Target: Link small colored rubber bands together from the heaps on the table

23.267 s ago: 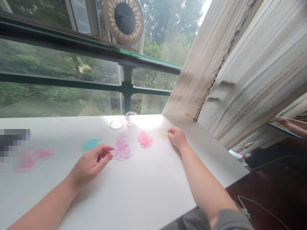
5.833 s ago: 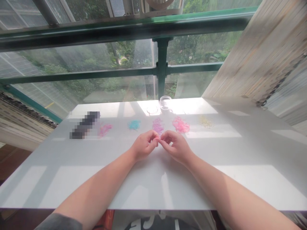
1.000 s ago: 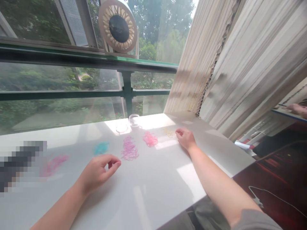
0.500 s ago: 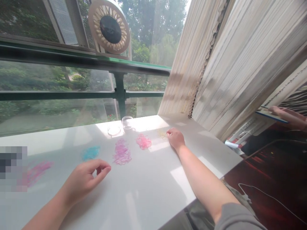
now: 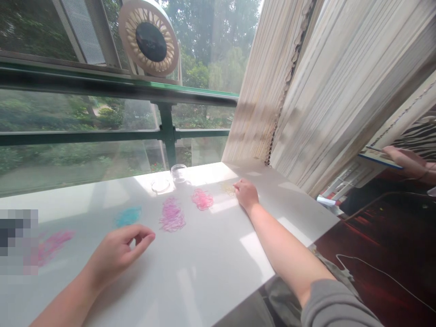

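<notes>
My right hand (image 5: 247, 195) is at the far right of the white table (image 5: 190, 272), fingertips pinched together at the edge of a pale yellow pile (image 5: 228, 188) of thin strands or small bands. Whatever the pinch holds is too small to make out. My left hand (image 5: 117, 252) rests over the table just in front of a blue pile (image 5: 128, 216), thumb and forefinger closed at their tips; anything between them cannot be seen. Between the hands lie a purple pile (image 5: 172, 215) and a pink-red pile (image 5: 202, 200). A magenta pile (image 5: 56, 245) lies at the left.
A clear round container (image 5: 179, 173) and a clear round lid (image 5: 160, 185) stand at the table's back edge. A round fan (image 5: 151, 41) sits on the window ledge. Curtains (image 5: 306, 100) hang at the right. Another person's hand (image 5: 407, 161) holds a flat object (image 5: 380, 157) beyond them.
The whole view has shifted slightly. Both my hands keep nearly the same places and pinched poses; the piles look unchanged.
</notes>
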### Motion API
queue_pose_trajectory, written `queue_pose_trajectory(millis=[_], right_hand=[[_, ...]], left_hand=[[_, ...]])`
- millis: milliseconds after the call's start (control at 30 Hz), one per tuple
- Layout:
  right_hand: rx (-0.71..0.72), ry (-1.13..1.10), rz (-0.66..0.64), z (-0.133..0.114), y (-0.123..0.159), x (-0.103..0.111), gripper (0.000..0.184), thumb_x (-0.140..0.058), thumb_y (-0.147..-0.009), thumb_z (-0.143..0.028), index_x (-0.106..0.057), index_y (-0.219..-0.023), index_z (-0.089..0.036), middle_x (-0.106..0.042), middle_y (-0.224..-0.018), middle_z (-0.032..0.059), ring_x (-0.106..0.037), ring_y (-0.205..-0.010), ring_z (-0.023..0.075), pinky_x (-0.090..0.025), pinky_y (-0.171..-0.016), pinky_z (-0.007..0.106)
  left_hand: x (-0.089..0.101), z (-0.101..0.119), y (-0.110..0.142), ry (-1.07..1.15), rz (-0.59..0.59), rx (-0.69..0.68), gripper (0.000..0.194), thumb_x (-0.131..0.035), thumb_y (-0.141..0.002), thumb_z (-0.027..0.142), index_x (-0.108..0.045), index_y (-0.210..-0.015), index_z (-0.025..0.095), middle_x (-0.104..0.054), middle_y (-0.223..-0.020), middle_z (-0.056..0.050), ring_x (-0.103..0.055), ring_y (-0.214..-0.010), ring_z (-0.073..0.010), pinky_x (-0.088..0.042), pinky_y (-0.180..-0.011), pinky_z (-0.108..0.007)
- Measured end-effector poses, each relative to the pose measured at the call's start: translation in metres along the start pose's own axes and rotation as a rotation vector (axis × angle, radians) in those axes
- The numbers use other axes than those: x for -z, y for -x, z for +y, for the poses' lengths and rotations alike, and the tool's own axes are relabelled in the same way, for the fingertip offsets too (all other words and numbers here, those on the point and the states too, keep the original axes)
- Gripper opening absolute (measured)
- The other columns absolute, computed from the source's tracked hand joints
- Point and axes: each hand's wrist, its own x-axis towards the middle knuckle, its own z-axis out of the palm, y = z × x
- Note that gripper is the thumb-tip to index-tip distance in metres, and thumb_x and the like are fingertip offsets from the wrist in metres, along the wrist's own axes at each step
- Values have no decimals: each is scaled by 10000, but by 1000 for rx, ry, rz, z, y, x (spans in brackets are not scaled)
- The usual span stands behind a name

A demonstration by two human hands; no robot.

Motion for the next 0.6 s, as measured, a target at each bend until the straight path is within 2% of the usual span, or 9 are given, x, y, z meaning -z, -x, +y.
queue_pose_trajectory(millis=[367, 600], right_hand=[[-83, 65, -87, 0, 1, 2, 431, -447, -776, -46, -663, -1091, -245, -563, -894, 64, -506, -879, 185, -332, -785, 284], [-134, 107, -147, -1, 1, 1, 484, -414, -801, -40, -598, -1182, -274, -533, -946, 75, -495, -903, 194, -314, -798, 296]], left_hand=[[1, -2, 0, -3, 25, -36, 336, -466, -795, 453, -650, -693, 190, -627, -592, 4, -463, -494, -103, -370, -496, -200], [1, -10, -2, -23, -16, -29, 316, -490, -788, 460, -654, -714, 200, -628, -602, 19, -464, -494, -97, -380, -509, -196]])
